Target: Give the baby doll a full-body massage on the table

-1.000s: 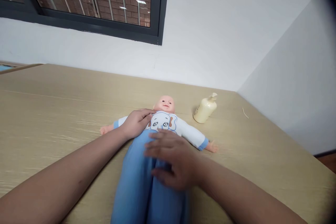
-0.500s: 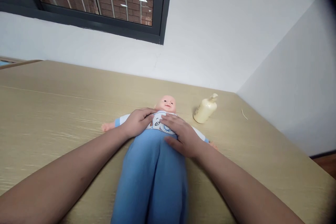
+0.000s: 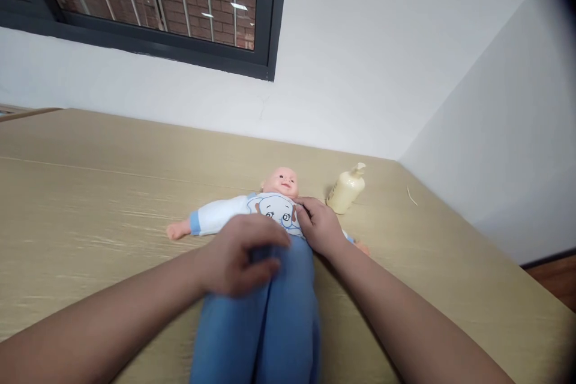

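A doll (image 3: 283,182) lies on its back, head toward the wall, in a white top (image 3: 220,215) with an elephant print and blue trousers (image 3: 288,312). My left hand (image 3: 245,254) is over the upper trousers, slightly blurred, with thumb and fingers apart and nothing between them. At the doll's shoulder on the right, my right hand (image 3: 319,225) rests with its fingers curled at the edge of the top; whether cloth is pinched in them is hidden. The doll's arms are stretched out to both sides.
A cream pump bottle (image 3: 346,191) stands right of the doll's head, close behind my right hand. A thin pale strip (image 3: 411,195) lies farther right on the wooden table (image 3: 112,144). The white wall and a dark-framed window (image 3: 265,24) are behind.
My left hand has moved off the doll's chest, down toward the trousers. My right hand has shifted from the chest toward the shoulder, and its fingers have curled. More of the elephant print shows.
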`<move>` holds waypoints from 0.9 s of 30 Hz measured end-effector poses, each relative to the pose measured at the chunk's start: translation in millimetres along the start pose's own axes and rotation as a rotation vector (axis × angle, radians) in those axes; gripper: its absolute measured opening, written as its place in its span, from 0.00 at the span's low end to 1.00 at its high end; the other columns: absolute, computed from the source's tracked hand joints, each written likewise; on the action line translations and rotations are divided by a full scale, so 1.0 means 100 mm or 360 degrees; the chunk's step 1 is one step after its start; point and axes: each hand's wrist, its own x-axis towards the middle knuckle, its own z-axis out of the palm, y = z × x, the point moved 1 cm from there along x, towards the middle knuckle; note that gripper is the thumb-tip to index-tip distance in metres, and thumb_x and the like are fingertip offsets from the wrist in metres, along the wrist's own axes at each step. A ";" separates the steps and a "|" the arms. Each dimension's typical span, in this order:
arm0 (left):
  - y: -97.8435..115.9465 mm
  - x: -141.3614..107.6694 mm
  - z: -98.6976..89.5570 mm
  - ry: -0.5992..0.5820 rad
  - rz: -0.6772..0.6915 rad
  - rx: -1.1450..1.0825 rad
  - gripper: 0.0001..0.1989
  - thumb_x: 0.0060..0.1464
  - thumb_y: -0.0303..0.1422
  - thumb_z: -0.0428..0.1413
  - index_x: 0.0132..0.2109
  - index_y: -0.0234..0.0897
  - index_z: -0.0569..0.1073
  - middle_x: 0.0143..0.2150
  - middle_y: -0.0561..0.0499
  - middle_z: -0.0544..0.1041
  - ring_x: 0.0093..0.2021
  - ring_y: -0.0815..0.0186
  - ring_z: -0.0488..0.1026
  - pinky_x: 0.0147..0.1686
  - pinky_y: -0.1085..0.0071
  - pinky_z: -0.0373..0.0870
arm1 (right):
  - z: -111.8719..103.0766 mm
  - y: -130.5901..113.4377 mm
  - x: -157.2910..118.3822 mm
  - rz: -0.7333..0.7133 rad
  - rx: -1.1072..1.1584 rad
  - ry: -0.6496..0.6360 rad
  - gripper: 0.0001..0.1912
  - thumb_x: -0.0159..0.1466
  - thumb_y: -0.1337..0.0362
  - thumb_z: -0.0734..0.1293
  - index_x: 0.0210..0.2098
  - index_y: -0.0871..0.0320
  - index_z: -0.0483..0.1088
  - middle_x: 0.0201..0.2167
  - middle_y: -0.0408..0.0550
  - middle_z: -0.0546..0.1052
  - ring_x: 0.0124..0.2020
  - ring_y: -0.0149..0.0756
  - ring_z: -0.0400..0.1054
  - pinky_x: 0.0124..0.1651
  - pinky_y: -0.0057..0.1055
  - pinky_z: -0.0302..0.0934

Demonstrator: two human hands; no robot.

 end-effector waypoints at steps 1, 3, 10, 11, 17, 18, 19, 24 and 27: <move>0.11 0.01 0.04 -0.0175 0.0069 -0.0083 0.16 0.54 0.31 0.59 0.51 0.42 0.79 0.47 0.46 0.82 0.48 0.54 0.79 0.52 0.59 0.75 | 0.01 0.01 0.00 -0.0011 -0.0006 0.0003 0.13 0.70 0.63 0.60 0.41 0.51 0.77 0.45 0.45 0.81 0.48 0.40 0.74 0.51 0.38 0.65; 0.24 0.02 0.10 -0.0452 0.0023 -0.0129 0.18 0.54 0.33 0.60 0.53 0.46 0.78 0.49 0.47 0.82 0.52 0.53 0.78 0.58 0.58 0.72 | 0.03 0.04 0.01 -0.0038 -0.0016 0.0007 0.14 0.70 0.62 0.60 0.43 0.52 0.77 0.46 0.47 0.81 0.49 0.41 0.74 0.52 0.39 0.66; -0.11 0.06 -0.03 -0.0406 -0.0168 0.0260 0.30 0.54 0.35 0.62 0.64 0.46 0.72 0.65 0.46 0.72 0.67 0.49 0.66 0.69 0.49 0.58 | 0.04 0.07 -0.01 -0.0032 -0.0025 0.0002 0.15 0.70 0.62 0.60 0.51 0.54 0.75 0.48 0.49 0.80 0.51 0.42 0.73 0.55 0.40 0.66; -0.21 0.05 -0.05 -0.0387 -0.0184 0.0300 0.30 0.55 0.36 0.61 0.66 0.45 0.70 0.67 0.47 0.70 0.67 0.50 0.65 0.69 0.51 0.57 | 0.04 0.06 -0.01 -0.0029 -0.0019 0.0002 0.15 0.70 0.62 0.60 0.51 0.54 0.74 0.48 0.50 0.80 0.51 0.42 0.73 0.55 0.40 0.65; -0.66 0.00 -0.13 -0.0253 -0.0360 0.0325 0.26 0.67 0.42 0.52 0.68 0.40 0.67 0.71 0.46 0.63 0.71 0.55 0.58 0.71 0.55 0.51 | 0.01 0.02 0.00 -0.0029 0.0018 -0.0037 0.14 0.71 0.62 0.59 0.45 0.51 0.77 0.47 0.46 0.80 0.50 0.42 0.73 0.54 0.41 0.65; -0.69 0.00 -0.14 -0.0205 -0.0408 0.0295 0.26 0.67 0.43 0.52 0.67 0.40 0.68 0.70 0.46 0.65 0.71 0.56 0.59 0.71 0.56 0.53 | 0.01 0.02 0.00 -0.0018 0.0019 -0.0034 0.14 0.70 0.62 0.59 0.45 0.51 0.76 0.47 0.46 0.80 0.50 0.42 0.73 0.54 0.42 0.65; -0.71 0.00 -0.15 -0.0158 -0.0461 0.0263 0.25 0.67 0.43 0.51 0.67 0.40 0.69 0.69 0.47 0.67 0.70 0.56 0.61 0.70 0.57 0.54 | 0.02 0.02 0.00 -0.0007 0.0021 -0.0029 0.14 0.70 0.62 0.59 0.46 0.51 0.76 0.47 0.46 0.80 0.50 0.42 0.73 0.55 0.42 0.65; -0.74 0.02 -0.18 0.0027 -0.0760 0.0085 0.24 0.66 0.46 0.52 0.62 0.41 0.74 0.63 0.48 0.74 0.64 0.55 0.69 0.65 0.59 0.63 | 0.02 0.01 -0.01 0.0017 0.0078 0.0014 0.14 0.68 0.62 0.61 0.49 0.53 0.75 0.47 0.49 0.80 0.50 0.44 0.73 0.54 0.44 0.66; -0.78 0.01 -0.18 0.0155 -0.0878 -0.0014 0.24 0.64 0.46 0.53 0.60 0.38 0.76 0.62 0.47 0.75 0.63 0.53 0.71 0.63 0.58 0.65 | -0.01 -0.13 -0.07 -0.0083 0.0093 0.0100 0.13 0.67 0.61 0.64 0.48 0.55 0.75 0.49 0.52 0.80 0.52 0.45 0.72 0.57 0.46 0.66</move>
